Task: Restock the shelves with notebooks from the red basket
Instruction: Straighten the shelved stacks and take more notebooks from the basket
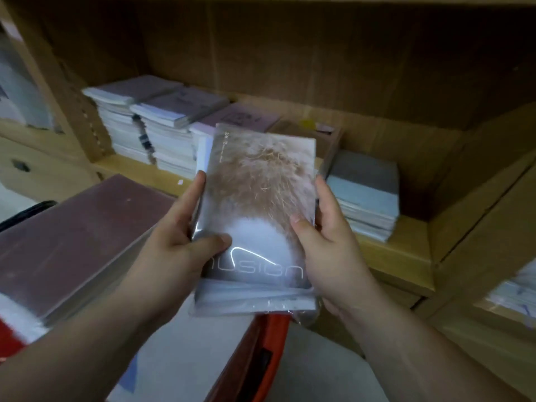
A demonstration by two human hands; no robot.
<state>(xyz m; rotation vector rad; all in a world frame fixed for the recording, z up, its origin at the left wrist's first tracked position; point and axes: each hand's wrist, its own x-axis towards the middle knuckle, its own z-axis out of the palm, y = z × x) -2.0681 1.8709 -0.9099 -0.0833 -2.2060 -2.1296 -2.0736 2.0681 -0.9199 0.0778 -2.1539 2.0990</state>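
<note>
A plastic-wrapped pack of notebooks with a fluffy tan-and-white cover (261,198) is held between both hands. The left hand (179,242) grips its left edge with the thumb on the cover, and the right hand (327,245) grips the right edge likewise. The red plastic basket (269,332) lies just below the hands. Beyond them, the wooden shelf (391,256) already bears pale notebook stacks (162,126). This pack is not yet shelved.

Red basket (272,338) mostly beneath the wrapped notebook pack (258,204), its lower part beyond the bottom edge
</note>
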